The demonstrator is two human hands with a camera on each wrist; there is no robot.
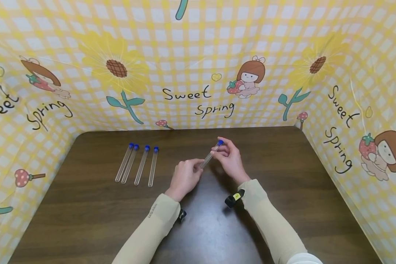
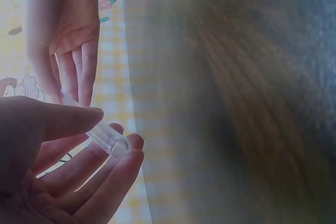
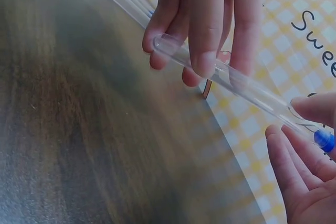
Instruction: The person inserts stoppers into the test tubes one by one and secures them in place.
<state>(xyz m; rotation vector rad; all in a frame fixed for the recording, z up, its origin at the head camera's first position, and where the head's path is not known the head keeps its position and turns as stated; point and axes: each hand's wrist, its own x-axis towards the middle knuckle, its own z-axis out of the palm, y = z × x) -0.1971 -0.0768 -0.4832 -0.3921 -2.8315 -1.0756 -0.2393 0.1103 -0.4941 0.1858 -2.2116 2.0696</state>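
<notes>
Between both hands a clear test tube [image 1: 208,159] with a blue cap [image 1: 220,142] is held at a slant above the table. My left hand [image 1: 185,177] pinches the rounded lower end between thumb and fingers; the left wrist view shows that tube end [image 2: 109,139] lying across the fingers under the thumb. Up near the cap, my right hand [image 1: 230,160] holds the tube with thumb and fingers. In the right wrist view the tube [image 3: 247,90] looks see-through, its blue cap [image 3: 324,139] beside the right fingers.
Several capped test tubes lie side by side on the left of the dark wooden table [image 1: 95,220], the nearest to the hands being a tube [image 1: 153,168] with its cap facing away. A yellow checked cloth [image 1: 184,55] walls the back and sides.
</notes>
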